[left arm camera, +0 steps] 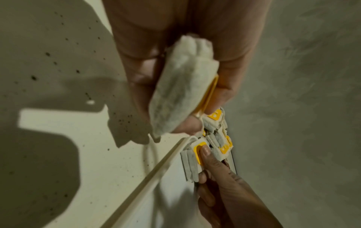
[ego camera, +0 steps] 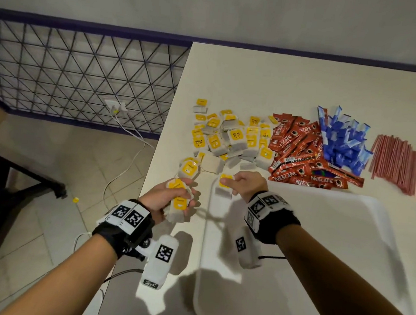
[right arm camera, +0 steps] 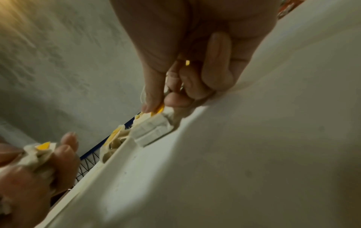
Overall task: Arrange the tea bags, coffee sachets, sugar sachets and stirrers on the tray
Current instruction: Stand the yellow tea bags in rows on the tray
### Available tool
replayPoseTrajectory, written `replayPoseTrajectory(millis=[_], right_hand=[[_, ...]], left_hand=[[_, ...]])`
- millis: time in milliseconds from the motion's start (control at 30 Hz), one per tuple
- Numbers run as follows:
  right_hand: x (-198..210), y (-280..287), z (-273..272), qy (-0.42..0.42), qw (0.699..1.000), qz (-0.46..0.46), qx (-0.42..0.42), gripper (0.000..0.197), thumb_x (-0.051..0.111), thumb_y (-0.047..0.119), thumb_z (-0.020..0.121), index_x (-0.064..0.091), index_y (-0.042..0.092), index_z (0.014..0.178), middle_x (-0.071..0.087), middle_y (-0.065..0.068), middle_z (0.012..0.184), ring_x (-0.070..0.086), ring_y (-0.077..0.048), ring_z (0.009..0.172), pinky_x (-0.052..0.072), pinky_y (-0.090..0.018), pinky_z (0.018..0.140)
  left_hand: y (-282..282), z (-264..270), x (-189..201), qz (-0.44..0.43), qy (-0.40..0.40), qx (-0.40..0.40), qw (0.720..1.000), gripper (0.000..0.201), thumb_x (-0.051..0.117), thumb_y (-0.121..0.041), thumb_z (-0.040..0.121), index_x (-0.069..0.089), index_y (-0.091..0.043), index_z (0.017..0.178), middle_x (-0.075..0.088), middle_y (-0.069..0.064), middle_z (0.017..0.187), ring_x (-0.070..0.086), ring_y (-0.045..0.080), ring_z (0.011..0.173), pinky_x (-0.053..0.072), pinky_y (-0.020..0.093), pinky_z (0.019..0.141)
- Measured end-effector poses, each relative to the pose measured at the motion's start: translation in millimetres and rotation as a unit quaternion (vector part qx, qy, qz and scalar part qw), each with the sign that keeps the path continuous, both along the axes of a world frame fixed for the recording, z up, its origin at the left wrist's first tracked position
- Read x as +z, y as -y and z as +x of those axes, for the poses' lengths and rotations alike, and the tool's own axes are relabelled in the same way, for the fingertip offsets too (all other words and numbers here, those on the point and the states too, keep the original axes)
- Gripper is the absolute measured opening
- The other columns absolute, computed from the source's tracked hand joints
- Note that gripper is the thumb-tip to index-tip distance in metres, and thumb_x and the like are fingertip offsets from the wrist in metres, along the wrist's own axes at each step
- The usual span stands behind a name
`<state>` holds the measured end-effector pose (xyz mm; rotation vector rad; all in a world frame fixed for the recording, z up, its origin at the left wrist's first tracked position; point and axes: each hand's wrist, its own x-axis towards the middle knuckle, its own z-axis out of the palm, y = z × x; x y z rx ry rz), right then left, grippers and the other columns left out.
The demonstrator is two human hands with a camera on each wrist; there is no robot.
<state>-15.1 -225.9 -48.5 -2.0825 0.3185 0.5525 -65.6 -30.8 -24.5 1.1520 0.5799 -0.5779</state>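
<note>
My left hand (ego camera: 172, 198) grips a bundle of tea bags (ego camera: 179, 200) with yellow tags, just left of the white tray (ego camera: 320, 244); the left wrist view shows the same bundle (left arm camera: 179, 92) between thumb and fingers. My right hand (ego camera: 242, 183) pinches a small stack of tea bags (ego camera: 225, 185) by the yellow tag at the tray's far left corner; that stack (right arm camera: 152, 129) touches the tray rim (right arm camera: 117, 155). Behind lie the tea bag pile (ego camera: 231, 136), red coffee sachets (ego camera: 306, 154), blue sugar sachets (ego camera: 343, 140) and pink stirrers (ego camera: 397, 163).
The white table (ego camera: 285, 83) ends at its left edge close to my left hand; beyond it are a tiled floor, a dark wire fence (ego camera: 70, 73) and a wall socket with white cables (ego camera: 116, 108). A small yellow tag (ego camera: 76, 199) lies on the floor.
</note>
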Motion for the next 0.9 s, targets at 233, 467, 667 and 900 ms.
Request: replayPoseTrajectory(millis=[233,467,667,900], right_hand=[[-2,4,-5,-0.02,1.0,-0.002,0.015,0.019,0.073,0.024,0.077,0.058,0.016,0.085,0.053,0.005,0.067,0.051,-0.016,0.071,0.036,-0.017,0.055],[-6,1,-5,0.007,1.0,-0.009,-0.027,0.014,0.07,0.025,0.08,0.061,0.015,0.086,0.06,-0.001,0.071,0.045,-0.004,0.053,0.035,-0.009,0.039],[-1,-3,-7,0.012,0.999,-0.025,-0.037,0.025,0.07,0.03,0.08,0.05,0.02,0.067,0.061,0.0,0.067,0.047,-0.008,0.053,0.038,-0.017,0.049],[28,0,-31,-0.014,0.996,0.051,-0.073,0.029,0.069,0.025,0.081,0.052,0.012,0.101,0.061,-0.003,0.063,0.049,-0.015,0.046,0.042,-0.022,0.04]], left_hand=[[-2,5,-1,-0.022,-0.003,-0.01,1.0,0.03,0.056,0.015,0.071,0.057,-0.008,0.09,0.066,0.006,0.063,0.061,0.02,0.048,0.049,0.023,0.043],[-4,7,4,-0.038,-0.013,-0.024,0.999,0.027,0.04,0.015,0.086,0.056,-0.007,0.088,0.065,0.007,0.061,0.06,0.019,0.047,0.047,0.022,0.043],[-5,6,15,-0.084,-0.057,-0.033,0.994,0.012,0.041,0.0,0.089,0.049,-0.01,0.088,0.058,0.013,0.058,0.057,0.02,0.043,0.044,0.018,0.042],[-2,5,25,-0.127,-0.115,-0.047,0.984,0.009,0.044,-0.015,0.085,0.05,-0.011,0.08,0.056,0.017,0.057,0.054,0.021,0.039,0.046,0.019,0.043]])
